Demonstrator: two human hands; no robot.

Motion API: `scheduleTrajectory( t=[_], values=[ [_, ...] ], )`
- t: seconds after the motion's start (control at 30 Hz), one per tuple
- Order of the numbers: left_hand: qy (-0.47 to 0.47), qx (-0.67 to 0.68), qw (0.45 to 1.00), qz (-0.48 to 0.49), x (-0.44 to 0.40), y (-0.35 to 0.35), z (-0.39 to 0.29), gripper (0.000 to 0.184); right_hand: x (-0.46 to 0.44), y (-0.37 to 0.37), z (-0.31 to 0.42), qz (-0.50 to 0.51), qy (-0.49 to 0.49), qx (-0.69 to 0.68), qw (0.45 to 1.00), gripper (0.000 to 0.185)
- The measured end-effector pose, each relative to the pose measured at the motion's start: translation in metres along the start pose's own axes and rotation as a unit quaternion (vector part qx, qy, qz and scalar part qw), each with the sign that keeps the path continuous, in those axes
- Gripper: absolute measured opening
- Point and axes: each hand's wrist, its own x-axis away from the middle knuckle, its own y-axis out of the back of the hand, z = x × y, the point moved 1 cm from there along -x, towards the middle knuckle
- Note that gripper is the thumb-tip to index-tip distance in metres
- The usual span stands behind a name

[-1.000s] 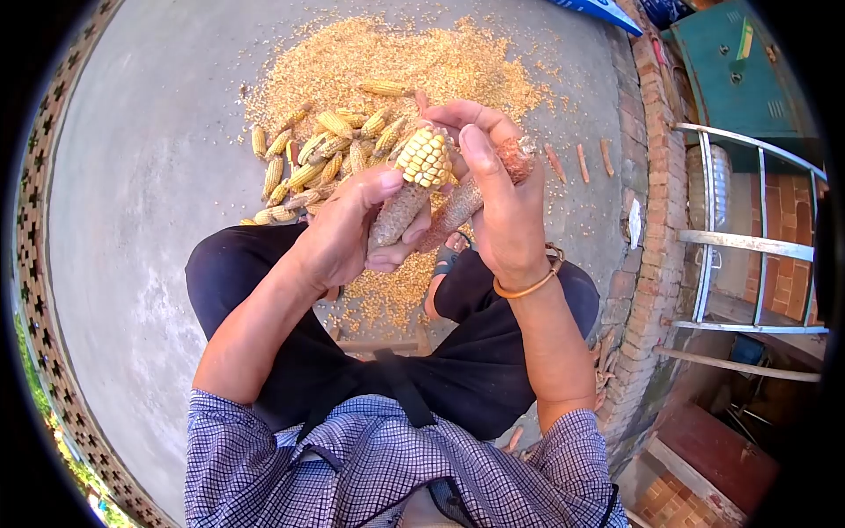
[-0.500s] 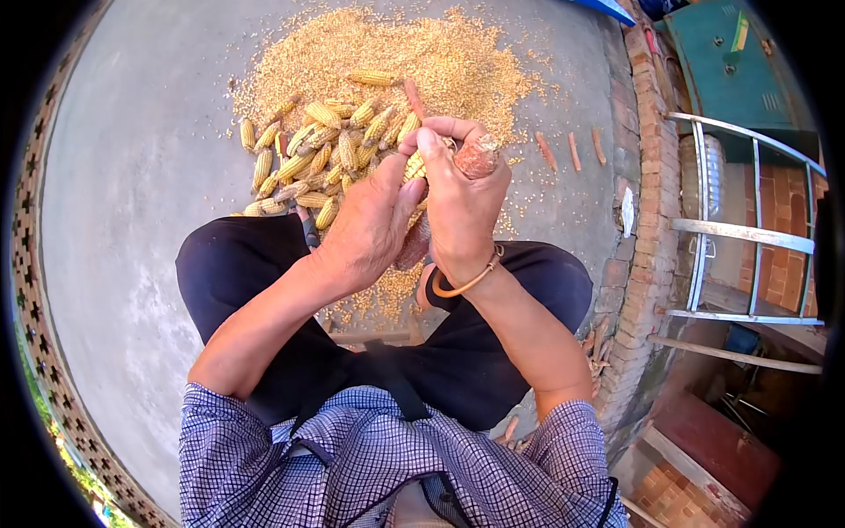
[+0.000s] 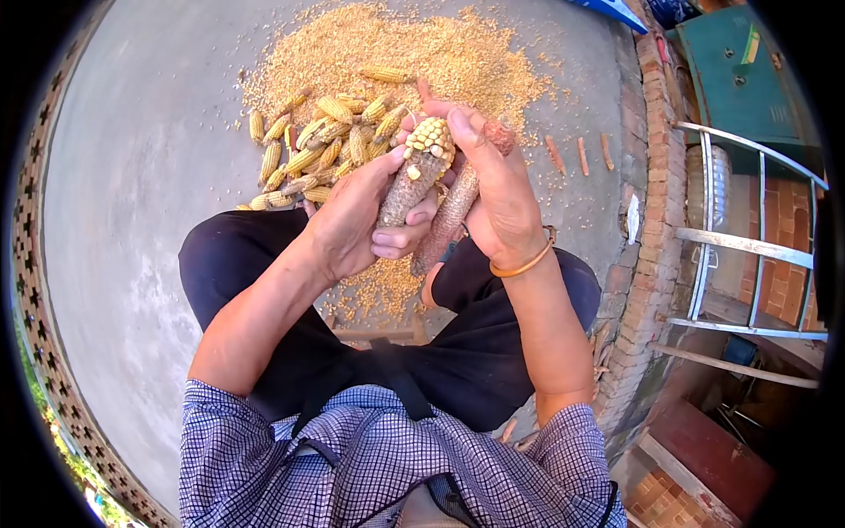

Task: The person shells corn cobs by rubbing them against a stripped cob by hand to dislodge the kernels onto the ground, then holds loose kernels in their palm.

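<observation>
My left hand (image 3: 356,216) is wrapped round a corn ear (image 3: 407,192) that is mostly bare cob, with yellow kernels left around its upper end. In my right hand (image 3: 503,198) lies a bare reddish corncob (image 3: 455,211), slanting beside the ear. The right fingers curl behind the ear's top, and the thumb is close to its kernels. Beyond my hands is a pile of unshelled corn ears (image 3: 304,158). Loose kernels (image 3: 387,40) spread over the ground behind the pile, and more kernels (image 3: 383,290) lie between my legs.
Several bare cobs (image 3: 582,156) lie on the concrete floor (image 3: 123,176) to the right. A low brick edge (image 3: 651,220) runs along that side, with a metal rack (image 3: 748,236) and a green cabinet (image 3: 739,75) past it. Part of a wooden seat or board (image 3: 374,335) shows below me.
My hands have moved apart and turned, bringing the ear's bare lower part and kernelled top into view. The bare cob in my right hand now shows along its length.
</observation>
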Motion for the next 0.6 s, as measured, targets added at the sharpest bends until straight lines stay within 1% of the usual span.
scheduleTrajectory(
  t=[0.03,0.1,0.13,0.23,0.3,0.4,0.43,0.53,0.6],
  values=[
    [0.004,0.017,1.000,0.024,0.000,0.003,0.000,0.051,0.001,-0.001,0.001,0.001,-0.008,0.016,1.000,0.029],
    [0.005,0.004,1.000,0.002,0.002,-0.001,-0.003,0.056,0.003,0.000,0.004,0.003,-0.024,0.049,0.999,0.027],
    [0.006,-0.003,1.000,-0.009,0.003,-0.005,-0.004,0.058,0.004,0.001,0.005,0.000,-0.027,0.040,0.999,0.027],
    [-0.013,-0.044,0.999,0.011,0.002,-0.008,-0.007,0.064,0.006,0.002,0.006,-0.012,-0.038,0.016,0.999,0.027],
    [-0.034,-0.057,0.997,-0.036,0.001,-0.013,-0.007,0.063,0.007,0.000,0.005,-0.028,-0.045,0.004,0.999,0.025],
    [-0.079,-0.107,0.987,-0.090,-0.004,-0.016,-0.002,0.059,0.009,0.000,0.002,-0.016,0.031,0.112,0.993,0.022],
    [-0.097,-0.129,0.981,-0.103,-0.005,-0.016,-0.002,0.058,0.009,-0.001,0.001,-0.014,0.027,0.108,0.994,0.022],
    [-0.095,-0.090,0.989,-0.075,-0.003,-0.013,-0.002,0.047,0.011,-0.002,-0.001,-0.008,0.021,0.114,0.993,0.021],
    [-0.095,-0.080,0.991,-0.050,-0.001,-0.012,-0.004,0.044,0.011,0.000,0.001,-0.001,0.012,0.120,0.993,0.022]
  ],
)
